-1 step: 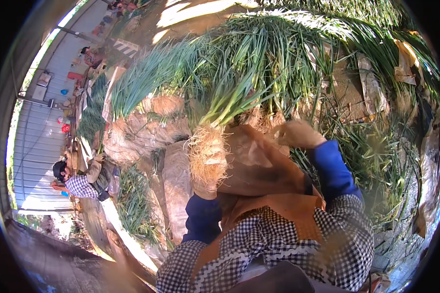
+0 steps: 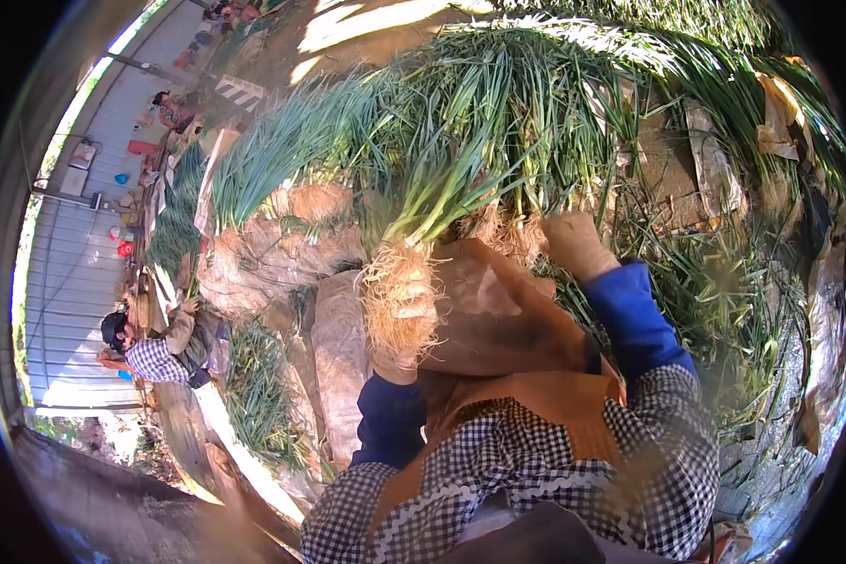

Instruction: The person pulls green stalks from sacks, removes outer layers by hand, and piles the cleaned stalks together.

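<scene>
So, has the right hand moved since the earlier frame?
Yes, slightly: the right hand has moved forward, away from the body, judged against the heap of green stalks, which lies where it did.

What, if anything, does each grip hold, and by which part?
The left grip holds a bunch of green onions by its root end; whether the right grip holds anything cannot be told.

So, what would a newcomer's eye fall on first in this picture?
Probably the leafy bunch with tangled, pale roots, held in the left hand near the centre. Then the heap of long green leaves across the upper part, with the right hand at its lower edge.
</scene>
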Available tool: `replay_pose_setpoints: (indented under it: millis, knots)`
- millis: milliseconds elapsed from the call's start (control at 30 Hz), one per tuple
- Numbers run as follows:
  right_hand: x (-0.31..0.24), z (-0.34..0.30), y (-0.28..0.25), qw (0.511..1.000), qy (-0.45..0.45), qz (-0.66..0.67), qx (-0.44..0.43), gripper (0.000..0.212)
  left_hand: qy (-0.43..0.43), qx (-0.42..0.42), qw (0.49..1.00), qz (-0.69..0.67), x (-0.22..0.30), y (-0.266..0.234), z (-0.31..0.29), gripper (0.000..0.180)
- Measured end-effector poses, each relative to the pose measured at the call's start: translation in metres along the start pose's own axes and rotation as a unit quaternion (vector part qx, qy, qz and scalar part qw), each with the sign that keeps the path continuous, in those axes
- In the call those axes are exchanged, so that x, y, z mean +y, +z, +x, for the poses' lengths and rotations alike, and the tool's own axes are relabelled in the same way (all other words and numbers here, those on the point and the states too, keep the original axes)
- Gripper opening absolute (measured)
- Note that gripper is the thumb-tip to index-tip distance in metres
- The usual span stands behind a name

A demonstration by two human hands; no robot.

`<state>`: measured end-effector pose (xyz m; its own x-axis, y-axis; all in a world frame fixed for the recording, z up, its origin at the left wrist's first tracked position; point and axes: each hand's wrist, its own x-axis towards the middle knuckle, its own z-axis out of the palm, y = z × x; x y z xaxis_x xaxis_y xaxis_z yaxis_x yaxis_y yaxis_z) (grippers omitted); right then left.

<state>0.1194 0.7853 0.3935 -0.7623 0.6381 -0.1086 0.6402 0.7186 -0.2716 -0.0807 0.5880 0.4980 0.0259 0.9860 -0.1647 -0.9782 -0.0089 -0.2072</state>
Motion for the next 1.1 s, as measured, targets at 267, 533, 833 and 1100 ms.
replay_pose_setpoints:
  millis: [267,533,833,1100]
  knots:
    - [-0.044,0.084,-0.056,0.94,-0.337,0.031,-0.034,0.045,0.044,0.022,0.993,0.105,-0.001,-0.016,-0.012,0.035]
    - [-0.056,0.062,-0.05,0.879,-0.402,0.039,0.254,0.008,0.022,0.042,0.981,0.189,-0.002,-0.046,-0.001,0.036]
    - [-0.01,-0.077,-0.077,0.717,-0.394,0.521,-0.244,0.017,0.09,-0.008,0.989,0.121,0.011,-0.049,0.012,0.036]
    - [-0.008,0.028,0.017,0.847,-0.018,0.524,-0.089,0.059,0.068,0.0,0.989,0.133,0.011,-0.052,0.007,0.037]
